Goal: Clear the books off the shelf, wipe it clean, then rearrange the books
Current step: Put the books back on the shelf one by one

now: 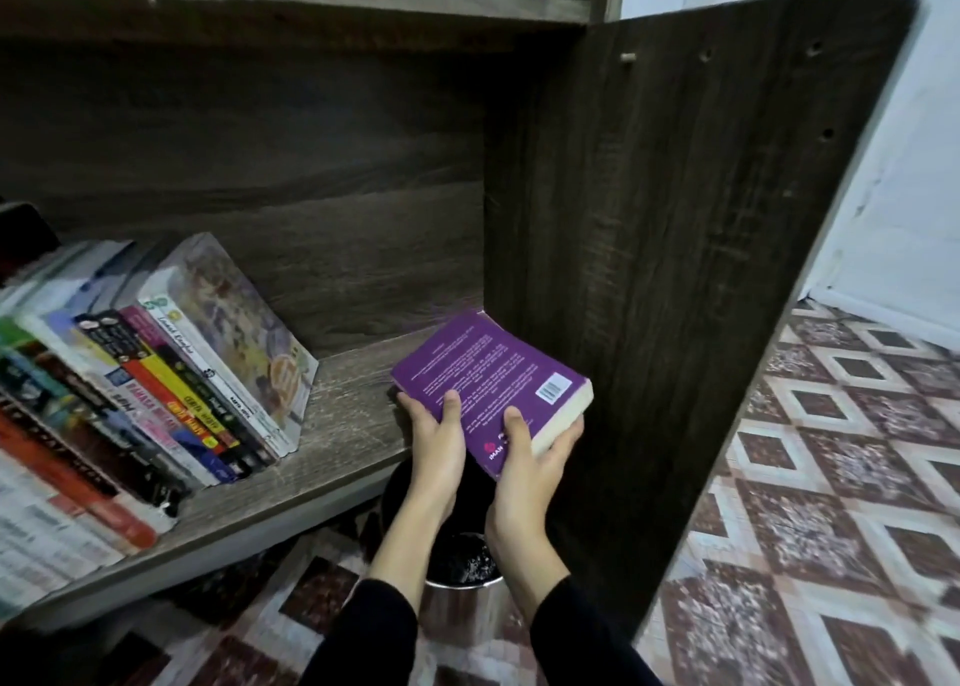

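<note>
Black sleeves (374, 628) seen nearest, at bottom edge. Purple book (493, 368) gripped by left hand (436, 441) and right hand (524, 472): thumbs pressed on back cover, other fingers curled under its edges. Book held flat at right end of shelf (337, 425), far corner close to side panel (675, 217). Row of books (156, 389) leaned at left, well apart. Metal bin (462, 597) seen below shelf.
</note>
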`<state>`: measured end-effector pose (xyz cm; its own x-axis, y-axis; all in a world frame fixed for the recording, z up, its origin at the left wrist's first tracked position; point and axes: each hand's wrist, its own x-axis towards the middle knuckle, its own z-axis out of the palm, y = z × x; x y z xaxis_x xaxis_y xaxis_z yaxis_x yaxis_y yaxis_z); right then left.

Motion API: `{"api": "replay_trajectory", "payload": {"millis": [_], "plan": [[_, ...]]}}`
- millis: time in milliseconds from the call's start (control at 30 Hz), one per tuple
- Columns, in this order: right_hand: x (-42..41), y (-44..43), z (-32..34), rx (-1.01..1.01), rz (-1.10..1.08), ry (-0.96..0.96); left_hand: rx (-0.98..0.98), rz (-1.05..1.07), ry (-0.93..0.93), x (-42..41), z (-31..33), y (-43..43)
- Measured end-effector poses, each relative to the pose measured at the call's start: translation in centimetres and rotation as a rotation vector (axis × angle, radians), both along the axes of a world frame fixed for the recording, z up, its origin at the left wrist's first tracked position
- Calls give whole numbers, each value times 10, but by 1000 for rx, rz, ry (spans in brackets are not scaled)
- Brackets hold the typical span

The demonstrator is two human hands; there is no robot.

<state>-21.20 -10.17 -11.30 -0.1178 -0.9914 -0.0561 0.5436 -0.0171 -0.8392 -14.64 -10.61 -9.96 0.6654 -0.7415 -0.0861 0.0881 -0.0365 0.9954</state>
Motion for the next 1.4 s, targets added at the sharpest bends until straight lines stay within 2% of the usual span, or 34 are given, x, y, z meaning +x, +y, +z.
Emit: {"api": "replay_trajectory", "payload": {"millis": [133,367,433,500,533,667,767,867,1000,1133,1267,1400], "plan": [[11,-10,-9,203,-89,-156,64,-128,-123,4,-8,-9],[32,-32,-2,326,-46,-74,39,-116,-147,11,-10,-10],[29,-37,1,386,2,120,33,-117,-114,11,-12,-10],[18,-35,4,396,43,455,44,-123,-101,11,-12,-9],[10,-32,4,328,12,628,53,-126,-96,11,-13,-9],[-16,-32,10,-189,-178,1240,82,-140,-111,15,-15,-8],[-19,-55,22,-232,-32,1510,91,-145,-128,13,-15,-6],[-14,-66,31,-185,77,1635,100,-154,-192,10,-14,-4],[-7,-63,41,-103,117,1652,40,-125,-105,8,-12,-4],[-3,-48,45,-33,200,1514,-16,-42,41,18,-15,0],[-13,-43,56,59,343,1303,-4,-28,-30,25,-11,10],[-17,-46,43,55,494,1021,15,-25,-157,32,-13,17]]}}
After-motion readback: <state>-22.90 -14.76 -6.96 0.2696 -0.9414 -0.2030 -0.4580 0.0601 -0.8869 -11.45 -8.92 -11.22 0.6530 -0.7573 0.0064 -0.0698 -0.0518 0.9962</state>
